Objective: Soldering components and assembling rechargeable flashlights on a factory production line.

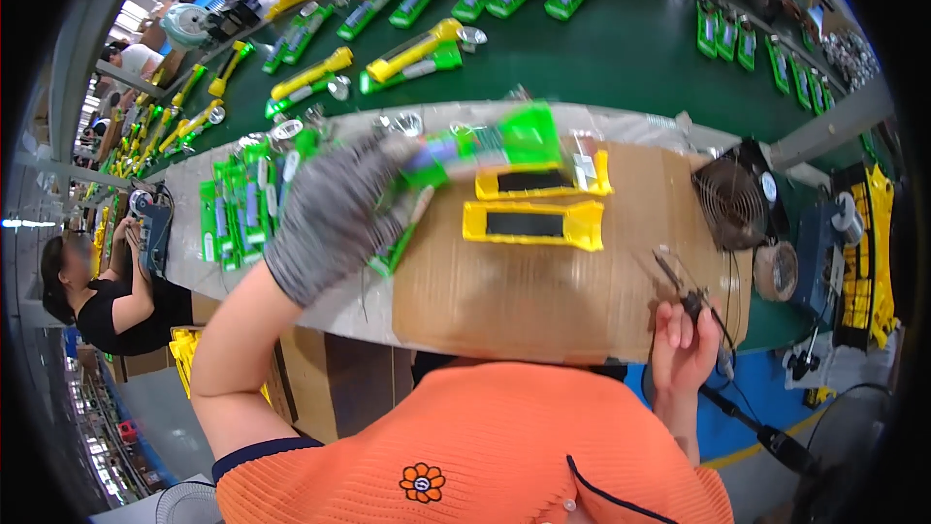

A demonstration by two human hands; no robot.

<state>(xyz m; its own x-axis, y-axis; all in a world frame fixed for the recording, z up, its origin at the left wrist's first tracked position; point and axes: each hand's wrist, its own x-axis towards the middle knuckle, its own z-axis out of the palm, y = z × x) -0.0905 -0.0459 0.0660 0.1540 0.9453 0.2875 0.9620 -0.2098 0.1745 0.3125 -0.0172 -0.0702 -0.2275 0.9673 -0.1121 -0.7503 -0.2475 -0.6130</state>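
Gloved left hand [335,214] grips green circuit part [485,144] above cardboard sheet [553,272]; right hand [684,345] clasps soldering iron [690,299] at sheet's edge; placing precedes soldering

A small black fan [732,202] is sitting at the tabletop's right end, with a tape roll [776,271] lying just beside it. Yellow and green packaged tools [412,57] are lying in rows on the green conveyor belt [621,59] beyond, and a co-worker [107,296] is sitting at far left.

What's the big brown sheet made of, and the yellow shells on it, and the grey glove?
Brown sheet: probably cardboard, matte and dull. Yellow shells: likely moulded plastic, bright, smooth, with a slight shine. Grey glove on the left hand: looks like knitted fabric, speckled and soft.
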